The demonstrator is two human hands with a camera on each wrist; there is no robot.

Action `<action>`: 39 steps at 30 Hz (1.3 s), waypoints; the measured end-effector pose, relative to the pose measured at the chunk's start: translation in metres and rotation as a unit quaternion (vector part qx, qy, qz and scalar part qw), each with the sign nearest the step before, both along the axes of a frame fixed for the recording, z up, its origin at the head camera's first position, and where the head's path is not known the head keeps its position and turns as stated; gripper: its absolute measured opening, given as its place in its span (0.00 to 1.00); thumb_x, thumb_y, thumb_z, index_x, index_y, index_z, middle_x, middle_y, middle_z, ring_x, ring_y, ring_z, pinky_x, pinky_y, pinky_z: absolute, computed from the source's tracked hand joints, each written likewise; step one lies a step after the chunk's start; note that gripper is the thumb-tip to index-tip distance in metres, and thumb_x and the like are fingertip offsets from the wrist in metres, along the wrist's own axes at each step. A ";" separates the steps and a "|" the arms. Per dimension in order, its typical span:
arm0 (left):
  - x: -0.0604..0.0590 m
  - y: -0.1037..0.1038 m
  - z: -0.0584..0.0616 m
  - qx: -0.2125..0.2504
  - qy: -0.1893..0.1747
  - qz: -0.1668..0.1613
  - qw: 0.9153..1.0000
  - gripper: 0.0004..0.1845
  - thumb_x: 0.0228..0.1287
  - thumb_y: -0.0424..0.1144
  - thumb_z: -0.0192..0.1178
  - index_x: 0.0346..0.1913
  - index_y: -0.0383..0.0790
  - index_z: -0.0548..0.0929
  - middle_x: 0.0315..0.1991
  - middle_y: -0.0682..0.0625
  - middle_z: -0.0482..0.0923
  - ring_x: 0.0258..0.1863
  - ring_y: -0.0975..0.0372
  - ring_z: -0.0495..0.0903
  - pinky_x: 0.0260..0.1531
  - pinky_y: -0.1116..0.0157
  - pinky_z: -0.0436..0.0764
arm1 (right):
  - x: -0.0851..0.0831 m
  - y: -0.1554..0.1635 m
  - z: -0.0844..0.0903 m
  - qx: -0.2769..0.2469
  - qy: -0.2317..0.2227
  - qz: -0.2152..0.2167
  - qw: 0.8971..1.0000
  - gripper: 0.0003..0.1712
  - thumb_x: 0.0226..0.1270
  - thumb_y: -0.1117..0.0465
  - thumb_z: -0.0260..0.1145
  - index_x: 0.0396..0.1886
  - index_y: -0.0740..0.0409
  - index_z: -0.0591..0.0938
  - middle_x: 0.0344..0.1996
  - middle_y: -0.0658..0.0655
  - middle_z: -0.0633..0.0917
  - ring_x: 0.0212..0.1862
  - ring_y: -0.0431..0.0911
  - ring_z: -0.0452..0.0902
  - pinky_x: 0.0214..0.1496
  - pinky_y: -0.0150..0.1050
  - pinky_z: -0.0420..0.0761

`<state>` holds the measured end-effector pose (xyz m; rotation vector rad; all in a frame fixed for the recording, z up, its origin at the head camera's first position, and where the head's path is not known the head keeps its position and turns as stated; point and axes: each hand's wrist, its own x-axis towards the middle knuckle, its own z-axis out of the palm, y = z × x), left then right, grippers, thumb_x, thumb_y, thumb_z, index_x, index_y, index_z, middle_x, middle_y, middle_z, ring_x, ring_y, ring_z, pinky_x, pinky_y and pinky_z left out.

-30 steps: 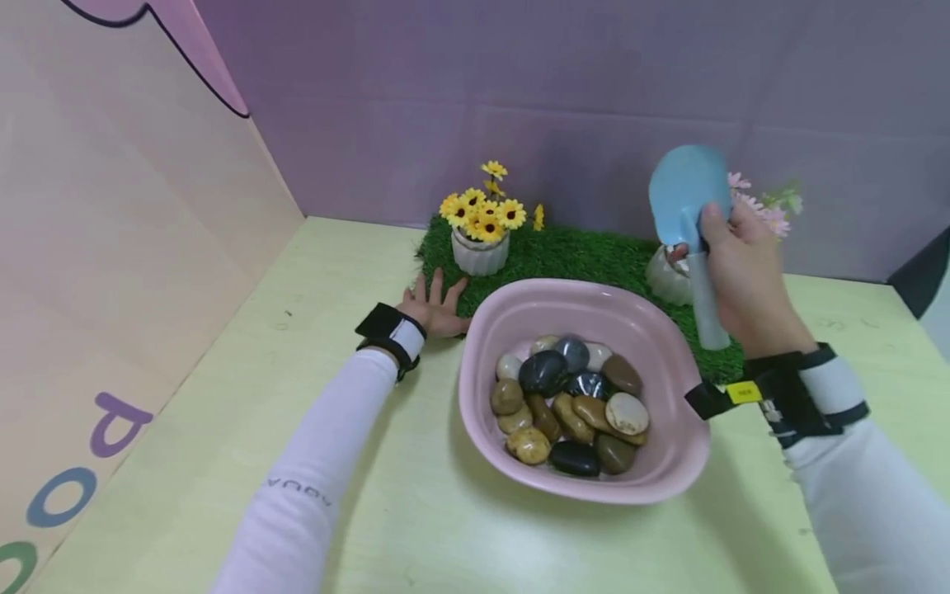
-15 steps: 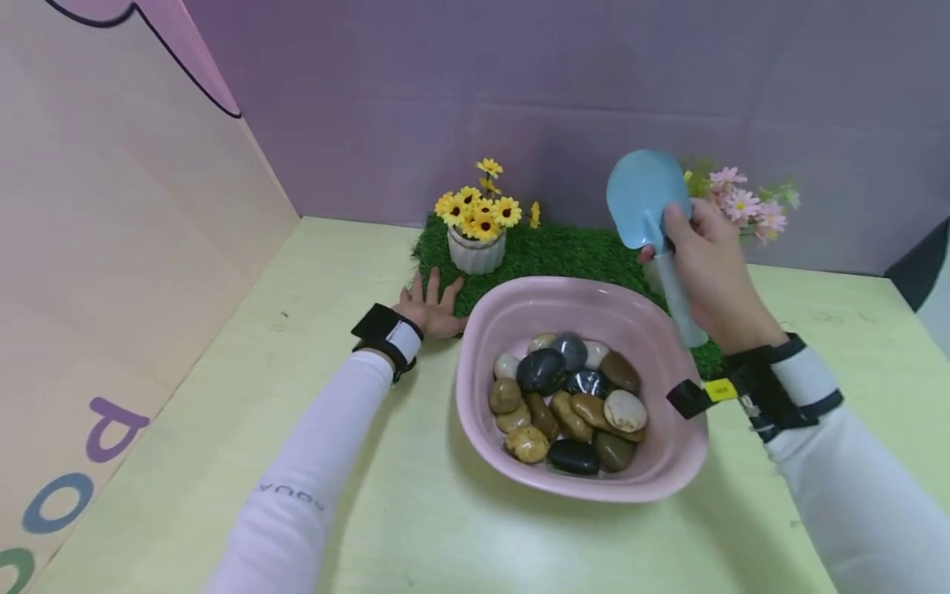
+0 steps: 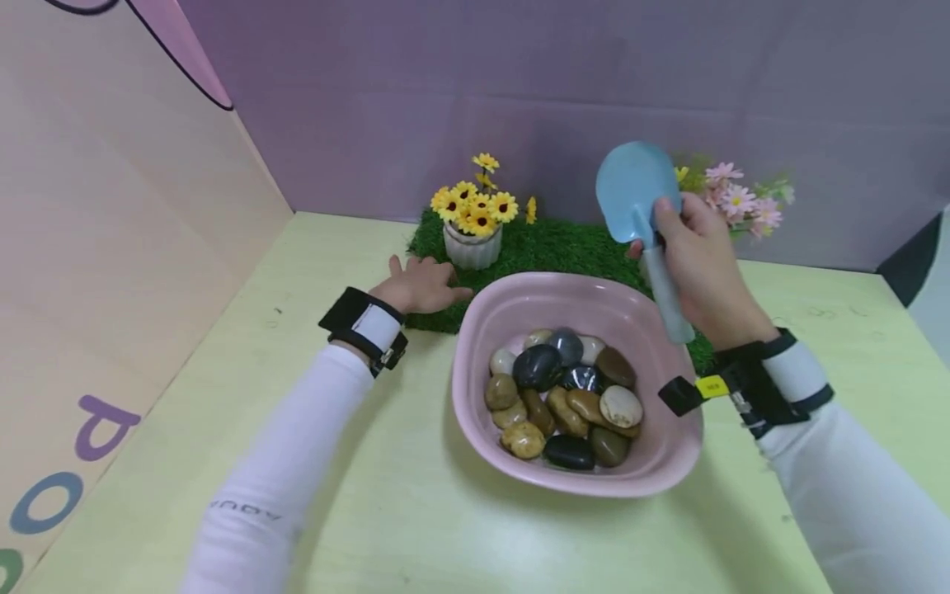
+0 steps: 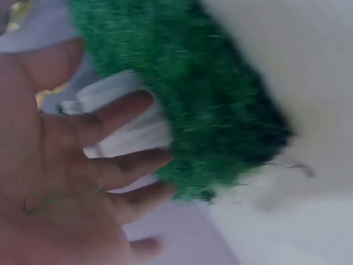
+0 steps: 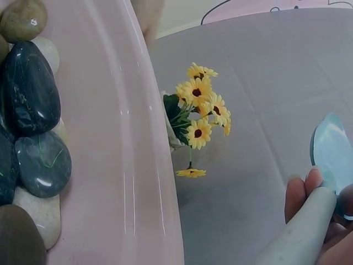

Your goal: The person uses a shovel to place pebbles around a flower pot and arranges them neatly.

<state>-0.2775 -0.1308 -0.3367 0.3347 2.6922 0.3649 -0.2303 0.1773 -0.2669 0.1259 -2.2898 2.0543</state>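
The pale green worktop (image 3: pixel 416 511) fills the lower part of the head view. A pink wall with big coloured letters stands at the left edge; only "o" and "d" shapes show, so no whole word can be read.

In the middle sits a pink bowl (image 3: pixel 519 305) full of smooth stones (image 3: pixel 567 400). Behind it, in the upper middle, lies a green grass mat (image 3: pixel 564 247). A white pot of yellow flowers (image 3: pixel 472 221) stands on the mat, and pink flowers (image 3: pixel 738 198) peek out at the upper right.

The left hand (image 3: pixel 417 285) rests at the mat's near left corner, beside the pot. Its grip is loose, with the fingers spread and holding nothing. In the left wrist view the fingers (image 4: pixel 129 165) lie right by the mat's edge.

The right hand (image 3: pixel 701 268) is above the far right of the bowl. Its grip is closed tight round the handle of a blue shovel (image 3: pixel 631 194), with the scoop pointing up. The shovel looks like light, stiff plastic, so it should be easy to lift. The handle is the best place to hold it, as the hand does now. The stones look hard, heavy and a bit slippery.

The left sleeve (image 3: pixel 245 516) has small grey writing that reads "AQUA". A yellow tag (image 3: pixel 711 385) on the right wrist band is too small to read.
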 end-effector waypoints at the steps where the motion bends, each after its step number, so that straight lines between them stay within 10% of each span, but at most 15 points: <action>1: 0.000 0.000 0.003 0.014 0.009 0.005 1.000 0.28 0.76 0.58 0.43 0.65 0.41 0.72 0.65 0.39 0.71 0.68 0.44 0.68 0.70 0.42 0.60 | -0.001 -0.001 0.000 -0.003 0.002 -0.002 1.000 0.26 0.77 0.46 0.50 0.63 0.60 0.68 0.62 0.63 0.63 0.30 0.39 0.77 0.34 0.30 0.78; 4: 0.003 0.003 0.012 0.053 0.044 0.038 0.997 0.19 0.77 0.52 0.44 0.43 0.42 0.79 0.34 0.47 0.79 0.33 0.55 0.78 0.36 0.58 0.77 | -0.002 -0.005 -0.001 -0.009 0.014 -0.015 1.000 0.21 0.77 0.48 0.51 0.55 0.59 0.71 0.57 0.59 0.68 0.29 0.38 0.77 0.36 0.30 0.79; 8: 0.012 0.012 0.023 0.079 0.109 0.088 0.987 0.19 0.75 0.46 0.44 0.23 0.46 0.69 0.16 0.53 0.61 0.15 0.62 0.59 0.16 0.65 0.60 | -0.002 -0.010 -0.002 -0.015 0.028 -0.028 0.999 0.17 0.77 0.49 0.51 0.49 0.57 0.73 0.48 0.54 0.71 0.28 0.38 0.78 0.36 0.30 0.79; 18: 0.026 0.038 0.042 0.189 0.186 0.000 0.964 0.23 0.71 0.32 0.47 0.67 0.43 0.69 0.47 0.44 0.82 0.32 0.55 0.79 0.24 0.64 0.73 | 0.001 -0.012 -0.001 -0.029 0.021 -0.032 0.999 0.20 0.77 0.49 0.51 0.56 0.58 0.73 0.47 0.53 0.72 0.28 0.39 0.77 0.38 0.31 0.79; 26: 0.030 0.047 0.050 0.249 0.139 -0.024 0.958 0.26 0.66 0.35 0.60 0.67 0.42 0.69 0.54 0.44 0.79 0.51 0.55 0.79 0.48 0.59 0.80 | 0.002 -0.014 -0.001 -0.050 0.019 -0.028 0.998 0.16 0.77 0.49 0.52 0.51 0.56 0.75 0.46 0.53 0.72 0.29 0.40 0.77 0.38 0.31 0.80; 39: 0.048 0.071 0.067 0.211 0.106 -0.126 0.963 0.21 0.67 0.50 0.61 0.58 0.44 0.77 0.50 0.50 0.82 0.47 0.63 0.81 0.48 0.66 0.80 | 0.006 -0.029 0.007 -0.068 0.036 -0.013 0.997 0.18 0.77 0.51 0.53 0.55 0.59 0.74 0.44 0.55 0.75 0.28 0.40 0.78 0.38 0.31 0.80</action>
